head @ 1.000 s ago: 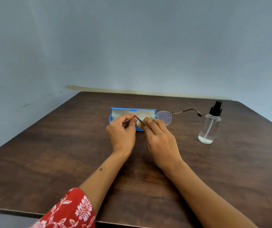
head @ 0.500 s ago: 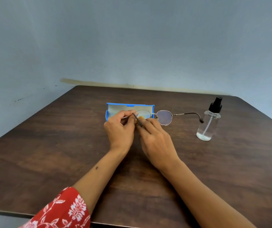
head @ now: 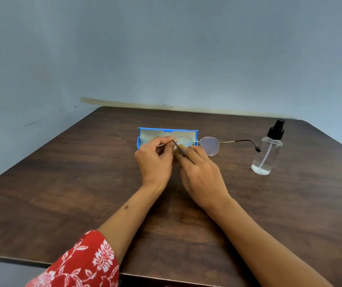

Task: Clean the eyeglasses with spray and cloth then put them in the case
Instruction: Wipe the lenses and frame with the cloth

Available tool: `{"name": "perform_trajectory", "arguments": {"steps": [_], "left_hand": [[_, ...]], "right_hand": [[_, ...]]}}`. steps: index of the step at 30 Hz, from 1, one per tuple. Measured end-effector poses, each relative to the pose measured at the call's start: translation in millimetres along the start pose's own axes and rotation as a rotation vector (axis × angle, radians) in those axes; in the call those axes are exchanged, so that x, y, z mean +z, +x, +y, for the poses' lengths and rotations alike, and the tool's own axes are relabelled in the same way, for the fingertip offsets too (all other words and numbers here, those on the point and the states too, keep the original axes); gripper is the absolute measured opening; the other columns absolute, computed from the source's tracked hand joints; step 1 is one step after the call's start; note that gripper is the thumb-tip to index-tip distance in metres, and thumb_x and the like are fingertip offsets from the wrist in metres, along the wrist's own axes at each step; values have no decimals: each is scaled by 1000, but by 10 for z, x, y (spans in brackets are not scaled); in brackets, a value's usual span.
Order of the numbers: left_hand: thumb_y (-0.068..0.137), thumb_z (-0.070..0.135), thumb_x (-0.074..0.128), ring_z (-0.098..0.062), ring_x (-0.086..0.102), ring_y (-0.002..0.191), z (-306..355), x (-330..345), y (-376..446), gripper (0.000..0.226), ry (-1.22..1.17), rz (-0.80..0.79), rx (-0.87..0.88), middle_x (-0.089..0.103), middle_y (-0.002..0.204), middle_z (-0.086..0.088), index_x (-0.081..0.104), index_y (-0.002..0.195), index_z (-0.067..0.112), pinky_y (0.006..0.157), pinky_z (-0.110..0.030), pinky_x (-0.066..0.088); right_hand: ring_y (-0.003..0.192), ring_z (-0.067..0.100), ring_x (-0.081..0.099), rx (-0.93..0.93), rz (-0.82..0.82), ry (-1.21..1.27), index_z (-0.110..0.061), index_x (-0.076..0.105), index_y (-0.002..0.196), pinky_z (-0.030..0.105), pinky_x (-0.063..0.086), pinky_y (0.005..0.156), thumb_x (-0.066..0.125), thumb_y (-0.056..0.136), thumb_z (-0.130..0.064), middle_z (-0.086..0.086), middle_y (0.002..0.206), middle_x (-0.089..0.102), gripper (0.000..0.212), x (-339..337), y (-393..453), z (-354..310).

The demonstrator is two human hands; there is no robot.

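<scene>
The left hand (head: 155,160) pinches the near temple end of the eyeglasses (head: 209,145), fingers curled round the thin metal at the hinge side. The right hand (head: 201,172) is curled too, pressing a yellow cloth (head: 179,147) against the lens between the two hands; only a sliver of the cloth shows above the fingertips, so how much of it is bunched inside the grip cannot be told. The other lens sticks out just beyond the right hand's fingers, tinted and bare, with its temple stretched out further to the right, the tip ending close to the spray bottle (head: 268,150).

The bottle stands upright on the bench (head: 62,193), well off to the right of the right hand, with neither hand on it, a little clear liquid in the bottom. The blue case (head: 145,134) lies open just past the left hand's knuckles, its pale lining facing up, holding nothing that can be seen.

Judging from this, the work sits in the wiping stage: the spraying looks finished, since the bottle is set aside and the cloth is on the glass. One lens is being rubbed; whether the far lens has had its turn cannot be told. Left to do: finish wiping, fold both temples in, lay the eyeglasses in the case and, probably, close it
</scene>
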State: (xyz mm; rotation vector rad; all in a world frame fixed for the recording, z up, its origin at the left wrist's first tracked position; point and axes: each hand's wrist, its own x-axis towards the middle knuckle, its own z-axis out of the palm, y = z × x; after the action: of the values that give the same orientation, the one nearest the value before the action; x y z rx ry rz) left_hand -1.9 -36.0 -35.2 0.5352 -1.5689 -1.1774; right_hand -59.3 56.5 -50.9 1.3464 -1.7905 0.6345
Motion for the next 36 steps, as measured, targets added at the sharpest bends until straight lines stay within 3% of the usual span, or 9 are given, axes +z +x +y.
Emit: {"name": "perform_trajectory", "arguments": {"steps": [4,9,16,21,25,30,33,36], "left_hand": [[80,4,70,-2,68,74,9,14,-6,12,12,-16,7,71,78,5,72,83,16,73,-18,55],[81,3,69,-4,68,74,-5,0,13,10,24,3,5,70,79,5,73,84,11,74,-19,55],[81,4,69,3,66,72,17,4,-4,9,37,6,18,71,80,4,73,87,9,72,-12,53],[80,3,70,-5,68,74,9,-12,10,9,23,13,15,71,80,2,73,85,10,73,-17,55],[81,4,70,-6,69,78,15,-5,8,10,28,2,16,72,81,1,73,87,12,73,-17,55],[80,4,70,-9,69,74,-8,-9,28,10,19,13,3,72,80,-1,73,86,12,73,-22,55],[80,4,70,-10,69,76,-3,-18,21,10,34,12,14,71,79,1,73,85,12,73,-22,56],[80,5,71,-10,69,77,-9,-12,14,8,20,2,12,72,81,-1,73,86,10,75,-23,56]], "right_hand": [[91,29,62,69,21,-41,0,69,95,30,49,78,44,79,-4,11,96,68,30,-49,6,32],[92,25,55,-21,-51,-23,-1,69,97,30,41,87,43,77,-5,9,96,67,33,-7,-5,-25],[92,28,60,71,-33,-83,1,69,96,31,51,80,42,79,-4,13,96,68,32,-29,-4,15],[90,27,57,-2,-67,-30,-1,69,97,30,43,84,41,78,-6,9,95,67,34,-10,-10,-32],[95,24,54,103,-14,-74,0,69,95,30,48,81,44,78,-5,12,96,68,31,-32,-1,23],[88,27,59,13,-106,-13,-3,70,94,30,48,79,40,76,-7,8,93,66,35,-18,1,-36],[84,23,52,-26,-68,63,-4,69,87,27,45,75,43,74,-7,6,85,64,30,-30,4,-72],[91,25,55,45,35,45,1,69,94,29,45,81,44,77,-5,11,93,67,31,-60,21,-22]]}}
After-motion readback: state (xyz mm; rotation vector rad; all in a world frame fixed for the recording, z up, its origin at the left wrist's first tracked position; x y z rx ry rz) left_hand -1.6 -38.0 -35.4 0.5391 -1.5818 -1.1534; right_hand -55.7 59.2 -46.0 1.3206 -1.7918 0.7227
